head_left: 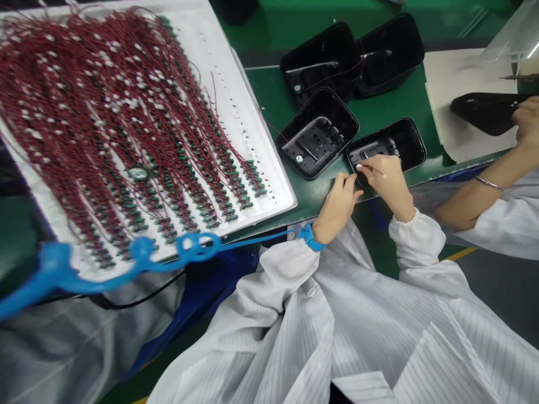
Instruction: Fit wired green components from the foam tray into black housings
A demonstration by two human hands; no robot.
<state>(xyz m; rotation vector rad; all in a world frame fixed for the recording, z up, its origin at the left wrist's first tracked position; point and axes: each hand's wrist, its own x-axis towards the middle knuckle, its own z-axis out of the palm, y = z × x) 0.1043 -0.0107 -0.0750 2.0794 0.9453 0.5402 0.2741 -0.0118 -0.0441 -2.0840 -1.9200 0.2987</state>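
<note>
My right hand (pixel 387 178) pinches a small white connector (pixel 359 166) over the left end of a black plastic housing (pixel 416 163). Close by on the left, my left hand (pixel 337 206) has its fingers curled at the housing's near-left corner; whatever lies between them is too small to make out. A blue wrist strap (pixel 310 238) with a coiled cord circles my left wrist. Left of that housing sits another open black housing (pixel 318 134), with a small round pale part in its corner and a thin red wire over its edge.
A white foam tray (pixel 278 196) at the left carries rows of small green boards with red wires (pixel 126 112). Two more black housings (pixel 320 56) stand at the back. On the right, a co-worker's hand (pixel 528 120) holds a black shell (pixel 484 112) over pale sheets (pixel 455 73).
</note>
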